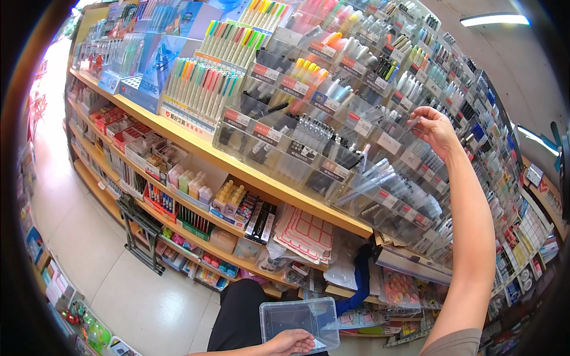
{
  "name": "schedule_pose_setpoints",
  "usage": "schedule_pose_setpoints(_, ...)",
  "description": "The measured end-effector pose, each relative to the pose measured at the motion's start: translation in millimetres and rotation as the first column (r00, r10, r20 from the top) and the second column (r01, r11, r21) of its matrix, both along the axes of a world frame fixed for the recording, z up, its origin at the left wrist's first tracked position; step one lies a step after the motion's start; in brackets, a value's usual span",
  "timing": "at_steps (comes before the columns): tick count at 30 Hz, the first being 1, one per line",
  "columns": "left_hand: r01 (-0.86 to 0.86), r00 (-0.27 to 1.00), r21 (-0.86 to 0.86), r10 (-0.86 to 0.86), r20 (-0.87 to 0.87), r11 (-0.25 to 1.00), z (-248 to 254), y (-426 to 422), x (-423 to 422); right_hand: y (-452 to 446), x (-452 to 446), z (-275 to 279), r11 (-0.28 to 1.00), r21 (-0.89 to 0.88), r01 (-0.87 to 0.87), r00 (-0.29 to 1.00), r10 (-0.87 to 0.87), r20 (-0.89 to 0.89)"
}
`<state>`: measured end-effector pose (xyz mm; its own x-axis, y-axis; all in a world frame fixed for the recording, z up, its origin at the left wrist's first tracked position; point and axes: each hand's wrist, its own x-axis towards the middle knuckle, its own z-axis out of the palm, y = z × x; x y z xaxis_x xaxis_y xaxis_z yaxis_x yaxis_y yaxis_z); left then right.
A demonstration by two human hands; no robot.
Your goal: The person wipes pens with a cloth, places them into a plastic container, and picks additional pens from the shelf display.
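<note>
My right hand is raised at the tiered clear pen rack. Its thumb and fingers are pinched together at the upper edge of a pen compartment; what lies between them is too small to name. Low in front of me, a clear plastic box rests by my dark-trousered leg. My left hand lies over the box's near side, fingers pressed together and curled. A small white piece shows at its fingertips; whether the hand grips this or the box wall cannot be told.
Coloured markers stand in a display on the wooden shelf. Lower shelves hold boxed stationery and bottles. A folded black stool leans against them. Red-printed sheets and a blue strap hang below the rack.
</note>
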<state>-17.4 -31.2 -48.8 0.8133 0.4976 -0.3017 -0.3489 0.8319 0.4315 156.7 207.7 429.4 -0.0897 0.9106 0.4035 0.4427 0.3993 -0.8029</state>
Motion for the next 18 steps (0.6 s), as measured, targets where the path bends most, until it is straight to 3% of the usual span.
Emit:
schedule_pose_setpoints(12, -0.007, 0.999, 0.018, 0.006, 0.034, 1.0, -5.6, 0.0, 1.1, 0.4, -6.9, -4.6, 0.998, -0.014, 0.062, 0.995, -0.061, 0.083)
schedule_pose_setpoints(18, -0.011, 0.999, 0.024, 0.009, 0.054, 1.0, -2.6, -0.3, -1.3, 16.1, -6.9, -7.4, 0.973, 0.064, 0.22, 0.898, -0.228, 0.376)
